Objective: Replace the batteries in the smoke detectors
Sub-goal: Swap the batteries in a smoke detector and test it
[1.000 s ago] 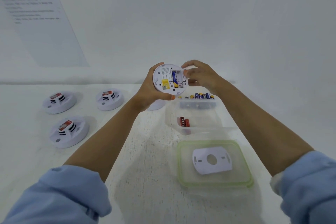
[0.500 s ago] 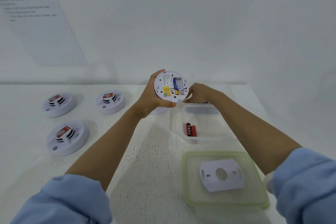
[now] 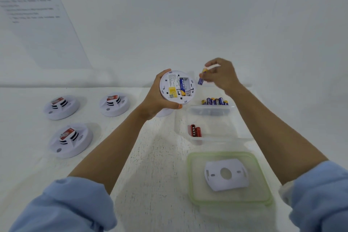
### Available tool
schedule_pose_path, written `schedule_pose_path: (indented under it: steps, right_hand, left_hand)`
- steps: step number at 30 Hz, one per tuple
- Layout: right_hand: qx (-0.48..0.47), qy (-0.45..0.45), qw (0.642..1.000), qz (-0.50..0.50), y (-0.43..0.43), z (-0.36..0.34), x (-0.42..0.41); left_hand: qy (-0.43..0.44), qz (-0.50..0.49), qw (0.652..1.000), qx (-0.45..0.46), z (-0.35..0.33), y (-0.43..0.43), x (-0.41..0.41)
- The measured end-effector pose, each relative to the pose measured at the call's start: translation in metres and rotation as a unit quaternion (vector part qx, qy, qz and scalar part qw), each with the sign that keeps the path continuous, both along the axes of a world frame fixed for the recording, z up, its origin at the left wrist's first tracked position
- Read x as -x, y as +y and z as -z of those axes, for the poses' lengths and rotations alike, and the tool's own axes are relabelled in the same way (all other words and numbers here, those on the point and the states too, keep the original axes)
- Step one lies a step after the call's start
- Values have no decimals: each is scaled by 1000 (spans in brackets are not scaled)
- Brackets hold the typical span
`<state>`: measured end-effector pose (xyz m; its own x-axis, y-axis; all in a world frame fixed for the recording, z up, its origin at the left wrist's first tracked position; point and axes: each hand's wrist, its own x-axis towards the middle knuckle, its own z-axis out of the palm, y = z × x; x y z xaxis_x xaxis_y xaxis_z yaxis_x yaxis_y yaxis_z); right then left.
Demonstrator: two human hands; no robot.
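Observation:
My left hand (image 3: 157, 98) grips a white round smoke detector (image 3: 177, 87) above the table, its open back facing me. One blue and yellow battery (image 3: 182, 87) sits in its compartment, with an empty slot beside it. Just right of the detector, my right hand (image 3: 220, 75) pinches another blue and yellow battery (image 3: 201, 78) in its fingertips. Several more blue batteries (image 3: 215, 101) stand in a clear container (image 3: 211, 111) below my right hand. Two red batteries (image 3: 195, 131) lie in a nearer clear container (image 3: 222, 138).
Three white smoke detectors (image 3: 61, 107) (image 3: 114, 104) (image 3: 70, 140) rest on the table at the left. A green-rimmed lid (image 3: 228, 179) near the front right holds a white mounting plate (image 3: 226, 174). A printed sheet (image 3: 35, 17) hangs on the wall.
My right hand dropped to the container of blue batteries and has come up holding one beside the detector. The detector stays in my left hand.

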<state>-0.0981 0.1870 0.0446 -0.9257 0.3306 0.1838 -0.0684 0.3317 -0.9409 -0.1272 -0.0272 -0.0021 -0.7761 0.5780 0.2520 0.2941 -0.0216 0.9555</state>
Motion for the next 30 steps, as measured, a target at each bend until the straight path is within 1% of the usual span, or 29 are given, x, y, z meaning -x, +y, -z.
schedule_pose_path:
  steps: [2,3,6,9,11,12,15,16,18,22,25,26,28,29,30]
  right_hand:
    - [18,48,998,-22,-3,-15,-11]
    - [6,57,998,-38,-7,-19,-15]
    - [-110,56,991,-50,-23,-20,-27]
    - [-211,86,973,-47,-30,-14,-37]
    - [-242,108,963,-47,-31,-8,-44]
    - [-229,107,966,-47,-33,-5,-48]
    - [-148,87,984,-54,-40,0,-58]
    - [-140,85,985,-51,-42,1,-62]
    - [-154,87,983,-44,-45,2,-68]
    - [-227,69,970,-53,-48,3,-82]
    - [-226,42,970,-72,-45,3,-93]
    - [-207,31,974,-90,-44,3,-98]
    - [-128,-7,983,-134,-43,3,-109]
    - [-106,-18,982,-155,-41,3,-116]
    - [-104,-20,980,-167,-38,3,-123]
  left_hand:
    - [1,5,1000,-4,-2,2,-5]
    - [5,6,1000,-5,-3,4,-8]
    - [10,14,1000,-11,-7,9,-16]
    - [10,27,999,-23,-11,11,-24]
    - [9,29,999,-32,-12,10,-28]
    - [9,27,999,-36,-12,10,-30]
    - [5,20,999,-40,-12,9,-36]
    - [3,22,999,-42,-11,9,-39]
    - [-1,27,999,-46,-10,8,-42]
    - [-14,29,998,-46,-10,7,-49]
    - [-19,38,998,-48,-8,3,-55]
    - [-15,44,998,-45,-7,1,-58]
    - [-13,60,997,-40,-5,-5,-65]
    - [-18,64,997,-36,-5,-8,-69]
    - [-23,67,997,-29,-5,-12,-72]
